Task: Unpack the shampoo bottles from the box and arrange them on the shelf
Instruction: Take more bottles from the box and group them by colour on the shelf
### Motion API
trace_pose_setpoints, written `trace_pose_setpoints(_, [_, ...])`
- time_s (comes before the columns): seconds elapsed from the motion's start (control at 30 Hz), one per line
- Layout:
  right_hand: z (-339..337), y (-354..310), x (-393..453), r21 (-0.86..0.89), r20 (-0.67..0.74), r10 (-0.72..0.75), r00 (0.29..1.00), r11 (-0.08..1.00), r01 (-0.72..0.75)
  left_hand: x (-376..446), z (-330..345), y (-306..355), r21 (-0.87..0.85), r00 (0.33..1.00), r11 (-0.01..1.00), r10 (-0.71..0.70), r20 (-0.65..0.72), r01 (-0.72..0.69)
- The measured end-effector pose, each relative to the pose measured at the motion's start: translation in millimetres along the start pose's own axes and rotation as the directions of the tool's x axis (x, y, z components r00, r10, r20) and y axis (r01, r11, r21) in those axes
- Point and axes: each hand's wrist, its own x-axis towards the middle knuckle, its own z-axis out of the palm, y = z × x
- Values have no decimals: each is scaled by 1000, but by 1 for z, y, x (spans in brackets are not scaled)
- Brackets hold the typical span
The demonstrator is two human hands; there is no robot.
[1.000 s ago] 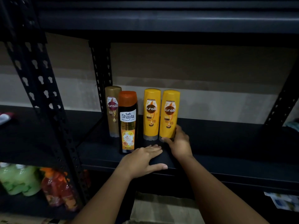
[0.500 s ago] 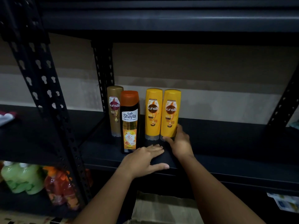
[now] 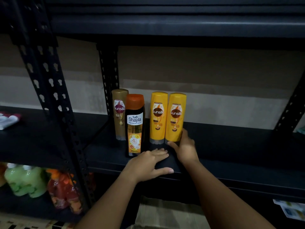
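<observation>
Four shampoo bottles stood upright on the dark shelf point(image 3: 231, 146) at mid-frame.

The right hand point(image 3: 184, 147) wrapped its grip round the base of the right yellow Sunsilk bottle point(image 3: 175, 116), which touched the left yellow Sunsilk bottle point(image 3: 158, 117). The left hand point(image 3: 146, 164) lay flat on the shelf edge, fingers straight and apart, holding nothing, just below the orange-capped Safi Shayla bottle point(image 3: 135, 124); the gold Sunsilk bottle point(image 3: 119, 113) stood behind it, left of centre.
</observation>
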Motion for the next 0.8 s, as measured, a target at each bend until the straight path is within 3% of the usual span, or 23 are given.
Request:
trace_pose_setpoints(0.17, [-8, -4, -18, -214, -35, 46, 998, 975, -52, -20, 1, -7, -23, 993, 996, 88, -78, -90])
trace_pose_setpoints(0.27, [-11, -15, -33, -279, -127, 36, 991, 958, -70, -48, 5, -30, -26, 936, 980, 182, -303, -199])
trace_pose_setpoints(0.33, [-6, -27, -42, -208, -141, -30, 990, 978, 0, -68, 0, -45, 28, 868, 973, 219, -446, -231])
trace_pose_setpoints(0.43, [15, -60, -48, 26, -83, -144, 986, 989, 147, -89, -21, -58, 88, 832, 980, 197, -519, -177])
trace_pose_setpoints(0.53, [41, -101, -50, 158, 35, -174, 984, 973, 166, -97, -43, -70, 122, 904, 992, 32, -426, 22])
trace_pose_setpoints(0.63, [62, -126, -51, 252, 55, -175, 983, 955, 156, -99, -54, -77, 82, 957, 963, -239, -166, 255])
trace_pose_setpoints(0.7, [70, -128, -50, 246, 25, -169, 985, 956, 158, -98, -56, -75, 88, 955, 952, -288, -75, 294])
trace_pose_setpoints(0.8, [68, -122, -50, 213, 12, -180, 984, 962, 173, -99, -56, -76, 65, 959, 958, -276, -64, 280])
